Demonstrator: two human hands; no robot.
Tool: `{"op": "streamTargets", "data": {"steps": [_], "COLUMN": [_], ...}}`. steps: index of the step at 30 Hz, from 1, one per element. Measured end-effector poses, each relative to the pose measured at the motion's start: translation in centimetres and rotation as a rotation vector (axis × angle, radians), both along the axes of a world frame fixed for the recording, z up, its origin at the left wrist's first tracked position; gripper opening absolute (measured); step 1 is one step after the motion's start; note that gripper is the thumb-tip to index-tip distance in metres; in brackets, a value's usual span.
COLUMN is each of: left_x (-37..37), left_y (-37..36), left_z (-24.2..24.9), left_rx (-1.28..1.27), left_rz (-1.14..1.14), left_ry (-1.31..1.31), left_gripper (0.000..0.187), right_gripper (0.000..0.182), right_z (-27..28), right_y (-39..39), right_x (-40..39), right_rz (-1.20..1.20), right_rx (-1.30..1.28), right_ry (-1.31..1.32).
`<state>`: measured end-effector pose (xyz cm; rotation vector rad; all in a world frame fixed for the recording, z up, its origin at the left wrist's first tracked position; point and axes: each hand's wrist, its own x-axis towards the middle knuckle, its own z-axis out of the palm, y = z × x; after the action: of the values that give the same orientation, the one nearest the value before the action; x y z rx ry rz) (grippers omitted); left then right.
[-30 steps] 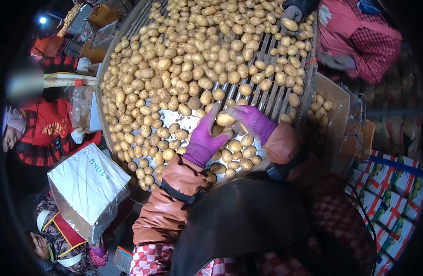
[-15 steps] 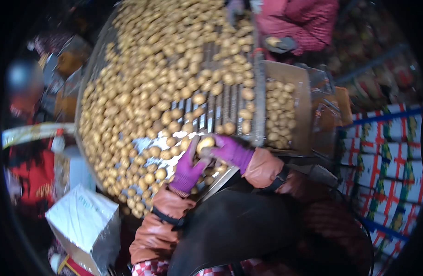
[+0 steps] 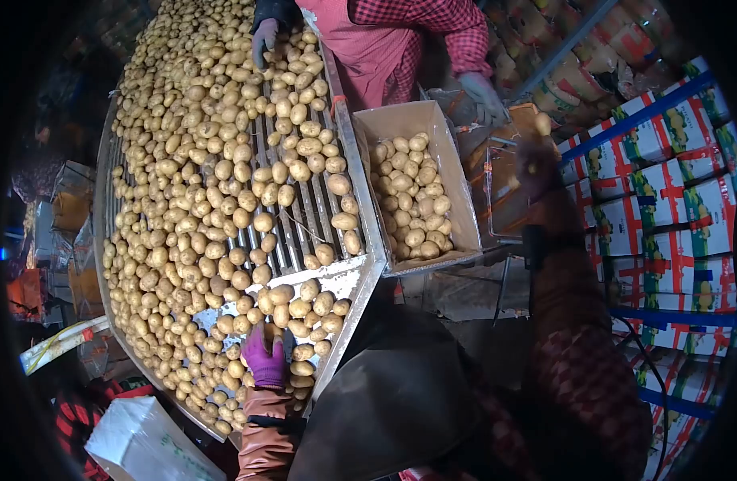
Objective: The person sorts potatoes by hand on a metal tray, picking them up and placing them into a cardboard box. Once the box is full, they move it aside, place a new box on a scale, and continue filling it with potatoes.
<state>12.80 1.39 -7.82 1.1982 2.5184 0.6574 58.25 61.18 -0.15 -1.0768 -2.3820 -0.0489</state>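
My left hand (image 3: 264,362), in a purple glove, rests among the potatoes at the near end of the sorting table (image 3: 358,280). Its fingers and thumb are bent around a brownish potato (image 3: 270,329). My right arm stretches far out to the right, past the open carton. My right hand (image 3: 537,170) is dark and smeared by motion, so its fingers cannot be made out. Just above it a single potato (image 3: 542,123) appears in the air, apart from the hand. Many loose potatoes (image 3: 216,192) cover the slatted metal table.
An open carton (image 3: 469,232) partly filled with potatoes stands against the table's right side. Across from me, a co-worker's gloved hands (image 3: 265,42) are over the potatoes and near a wire frame. Printed boxes (image 3: 665,232) are stacked at right; a white wrapped box (image 3: 144,441) is lower left.
My hands have parted from around one potato. My right hand has swung far right beyond the carton; my left has moved down and left onto the potatoes. The view has shifted.
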Motion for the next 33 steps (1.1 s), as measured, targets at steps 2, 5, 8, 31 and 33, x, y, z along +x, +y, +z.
{"op": "streamTargets", "data": {"steps": [2, 5, 8, 31, 33], "left_x": [0.3, 0.9, 1.9, 1.9, 1.6], "left_y": [-0.6, -0.8, 0.2, -0.4, -0.8], "left_z": [-1.8, -2.6, -1.4, -1.1, -1.2], "left_rx": [0.054, 0.081, 0.024, -0.04, -0.018], "left_rz": [0.034, 0.022, 0.021, -0.042, -0.068], "left_ry": [-0.053, 0.004, 0.095, 0.191, 0.193], "left_gripper": [0.067, 0.068, 0.067, 0.076, 0.075], "right_gripper": [0.025, 0.022, 0.031, 0.05, 0.051], "right_z": [3.9, 3.6, 0.2, 0.3, 0.0], "right_y": [-3.5, -7.7, -10.6, -19.9, -20.9], "right_x": [-1.2, -0.6, 0.4, -12.3, -11.6], "right_rz": [-0.044, 0.096, 0.296, 0.259, 0.076], "right_rx": [-0.079, 0.801, 2.06, 3.31, 3.277], "right_ry": [-0.06, -1.11, -1.921, -1.874, -1.855]}}
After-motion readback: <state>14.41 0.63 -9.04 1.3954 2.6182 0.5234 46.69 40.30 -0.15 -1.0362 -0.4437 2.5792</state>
